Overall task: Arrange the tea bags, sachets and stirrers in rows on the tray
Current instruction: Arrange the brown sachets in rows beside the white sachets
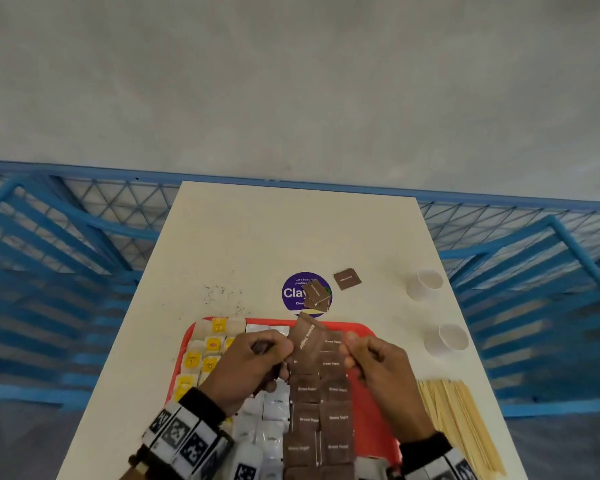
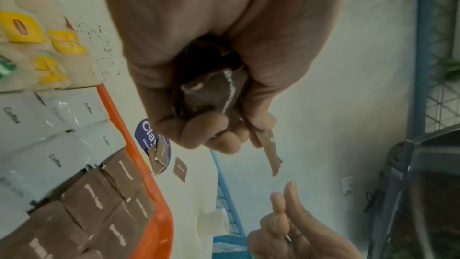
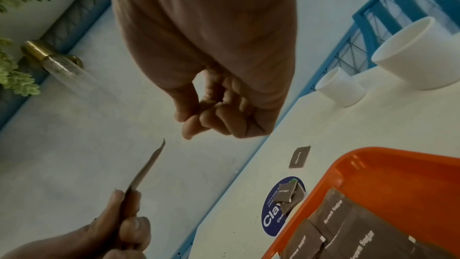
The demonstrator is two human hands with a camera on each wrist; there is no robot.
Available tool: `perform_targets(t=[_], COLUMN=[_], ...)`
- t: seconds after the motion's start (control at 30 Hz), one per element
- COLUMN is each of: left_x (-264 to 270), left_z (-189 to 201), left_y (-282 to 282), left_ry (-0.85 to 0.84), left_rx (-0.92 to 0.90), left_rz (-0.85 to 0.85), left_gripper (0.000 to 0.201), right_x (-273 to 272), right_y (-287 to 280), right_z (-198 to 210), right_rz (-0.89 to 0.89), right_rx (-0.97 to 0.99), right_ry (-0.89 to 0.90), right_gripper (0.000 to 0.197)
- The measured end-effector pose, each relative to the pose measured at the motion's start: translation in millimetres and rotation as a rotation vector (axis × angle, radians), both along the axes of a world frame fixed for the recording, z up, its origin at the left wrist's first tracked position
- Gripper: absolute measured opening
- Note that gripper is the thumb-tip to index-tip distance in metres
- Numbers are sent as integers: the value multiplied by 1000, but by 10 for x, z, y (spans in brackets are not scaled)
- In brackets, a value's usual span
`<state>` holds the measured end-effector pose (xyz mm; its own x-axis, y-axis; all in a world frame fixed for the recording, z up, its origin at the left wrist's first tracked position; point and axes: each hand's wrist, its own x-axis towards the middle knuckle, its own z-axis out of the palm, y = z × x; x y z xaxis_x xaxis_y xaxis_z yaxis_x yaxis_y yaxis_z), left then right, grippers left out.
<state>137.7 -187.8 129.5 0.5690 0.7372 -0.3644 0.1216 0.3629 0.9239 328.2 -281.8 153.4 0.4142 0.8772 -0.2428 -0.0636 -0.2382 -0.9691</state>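
Note:
A red tray (image 1: 368,329) holds tea bags (image 1: 205,351) with yellow tags on the left, white coffee sachets (image 1: 271,410) in the middle and two columns of brown sugar sachets (image 1: 321,417) on the right. My left hand (image 1: 257,362) hovers over the tray and grips a bunch of brown sugar sachets (image 2: 211,94); one sachet (image 1: 305,336) sticks out past the fingertips. My right hand (image 1: 357,355) is just right of it with curled fingers (image 3: 211,113), empty and apart from that sachet (image 3: 147,168). Wooden stirrers (image 1: 454,424) lie in a pile on the table right of the tray.
Beyond the tray, loose brown sachets (image 1: 316,296) lie on a round purple sticker (image 1: 291,292), and one more (image 1: 347,279) to its right. Two white paper cups (image 1: 426,284) (image 1: 447,337) stand near the table's right edge. Dark crumbs (image 1: 222,294) speckle the table. A blue railing surrounds it.

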Motion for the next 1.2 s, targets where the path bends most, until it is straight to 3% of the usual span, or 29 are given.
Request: perform_targets(t=[0.17,0.33,0.4,0.5,0.6,0.7,0.83,0.97,1.07,1.2], left_x=[-3,-45,-85,-133,-71,-10,31,220,356,343], left_z=[-1,-84,-145,-274,-410,-446,-436,-400,-423,-540], left_y=[-59,-123,-141,-196,-305,-334,-212,-121,-127,-136], left_ry=[-3,125,182,249,296,305,196,119,60,81], left_rx=[3,95,139,234,274,213,-7,-94,-205,-292], left_rz=[-51,-186,-246,-319,-451,-415,-154,-15,102,181], left_gripper=[21,27,28,26,17,16,18,18,18,20], right_x=[-124,-93,-18,32,-1,-5,99,131,90,203], right_y=[28,30,-17,-122,-218,-230,-199,-83,-11,122], right_z=[-40,-125,-199,-333,-482,-536,-461,-544,-630,-781], right_rz=[74,80,201,522,654,544,404,106,75,25], right_rx=[61,94,93,0,-55,-105,-160,-132,-124,-206], right_ry=[-83,-195,-336,-587,-614,-533,-367,-221,-71,-77], right_gripper=[16,17,18,19,15,17,16,18,30,22])
